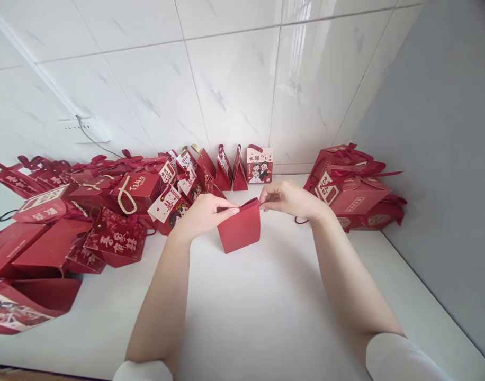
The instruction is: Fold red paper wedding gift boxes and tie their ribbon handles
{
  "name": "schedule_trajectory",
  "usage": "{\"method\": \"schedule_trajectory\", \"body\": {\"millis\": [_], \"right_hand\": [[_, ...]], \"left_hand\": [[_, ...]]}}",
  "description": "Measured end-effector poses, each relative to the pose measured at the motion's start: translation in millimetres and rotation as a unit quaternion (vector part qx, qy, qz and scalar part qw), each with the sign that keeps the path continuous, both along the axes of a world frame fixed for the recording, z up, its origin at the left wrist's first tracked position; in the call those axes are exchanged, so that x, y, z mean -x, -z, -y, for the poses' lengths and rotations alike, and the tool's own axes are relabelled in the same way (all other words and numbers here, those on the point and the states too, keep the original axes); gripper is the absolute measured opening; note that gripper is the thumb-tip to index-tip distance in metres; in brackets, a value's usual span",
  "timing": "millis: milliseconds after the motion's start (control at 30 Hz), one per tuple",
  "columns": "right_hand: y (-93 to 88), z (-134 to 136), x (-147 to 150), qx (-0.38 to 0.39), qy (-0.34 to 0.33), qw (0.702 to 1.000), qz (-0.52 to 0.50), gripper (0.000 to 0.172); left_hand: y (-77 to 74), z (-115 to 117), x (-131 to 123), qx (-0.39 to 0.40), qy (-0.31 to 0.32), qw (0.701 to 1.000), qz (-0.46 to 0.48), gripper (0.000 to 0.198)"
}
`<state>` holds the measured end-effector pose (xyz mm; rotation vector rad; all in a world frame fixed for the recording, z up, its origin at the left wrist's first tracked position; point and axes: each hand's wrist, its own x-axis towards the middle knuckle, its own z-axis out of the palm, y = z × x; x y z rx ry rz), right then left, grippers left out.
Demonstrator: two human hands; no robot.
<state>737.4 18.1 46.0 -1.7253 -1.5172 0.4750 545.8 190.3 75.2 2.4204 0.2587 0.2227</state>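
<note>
A small plain red gift box (241, 228) stands on the white tabletop (246, 312) between my hands, its panels leaning together toward the top. My left hand (206, 214) pinches the left end of its top edge between thumb and fingers. At the right end of that edge, my right hand (288, 199) pinches the box too. A dark red ribbon or fold shows along the top between them. The far side of the box is hidden.
Many red gift boxes with ribbons (113, 238) crowd the left side. Small tent-shaped boxes (224, 169) and a box with a printed couple (260, 166) line the tiled wall (234, 90). Larger red boxes (351, 193) are stacked at right, beside a grey panel (437, 159).
</note>
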Motion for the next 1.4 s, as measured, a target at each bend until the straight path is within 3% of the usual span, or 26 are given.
{"method": "schedule_trajectory", "body": {"millis": [267, 600, 800, 1033, 1400], "right_hand": [[8.9, -8, -1, -0.035, 0.041, 0.998, -0.026, 0.015], [20.6, -17, -6, -0.048, -0.001, 0.997, -0.061, 0.018], [28.8, -23, -9, -0.032, 0.021, 0.998, -0.051, 0.014], [21.7, -23, 0, -0.025, 0.036, 0.998, -0.033, 0.014], [22.2, -25, 2, -0.010, 0.019, 0.998, -0.053, 0.012]], "left_hand": [[17.6, 8, -17, 0.028, -0.013, 0.998, 0.063, 0.030], [28.9, 11, -25, 0.011, -0.035, 0.993, 0.111, 0.026], [26.9, 12, -24, -0.010, -0.041, 0.992, 0.123, 0.025], [23.1, 16, -22, -0.082, -0.063, 0.986, 0.133, 0.022], [23.9, 13, -21, -0.100, 0.015, 0.983, 0.153, 0.023]]}}
